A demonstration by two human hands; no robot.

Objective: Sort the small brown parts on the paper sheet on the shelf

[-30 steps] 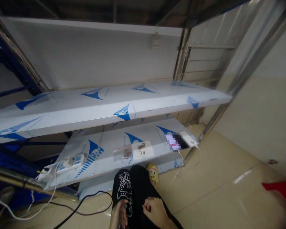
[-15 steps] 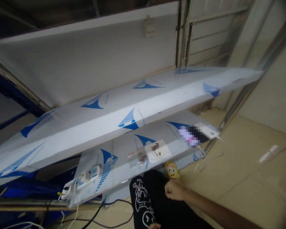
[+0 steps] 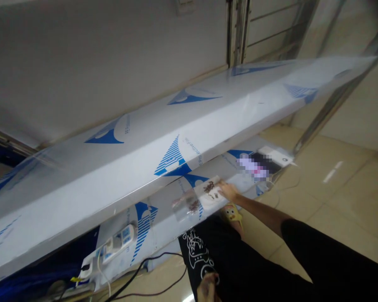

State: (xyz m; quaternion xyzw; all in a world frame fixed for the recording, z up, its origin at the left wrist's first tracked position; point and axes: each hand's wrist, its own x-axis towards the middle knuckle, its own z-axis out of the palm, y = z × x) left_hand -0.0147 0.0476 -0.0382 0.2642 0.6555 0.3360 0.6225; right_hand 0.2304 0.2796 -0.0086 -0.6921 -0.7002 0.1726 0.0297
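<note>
At white sheet (image 3: 207, 202), right hand (image 3: 229, 191), newly arrived

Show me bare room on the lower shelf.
Free: the film-covered lower shelf between the white rectangular power strip and clear plastic bag. Crowded: around the white square sheet bearing small brown pieces, right hand at its edge.

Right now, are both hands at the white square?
No: the right hand is at the white square, the left hand by the black trousers.
</note>
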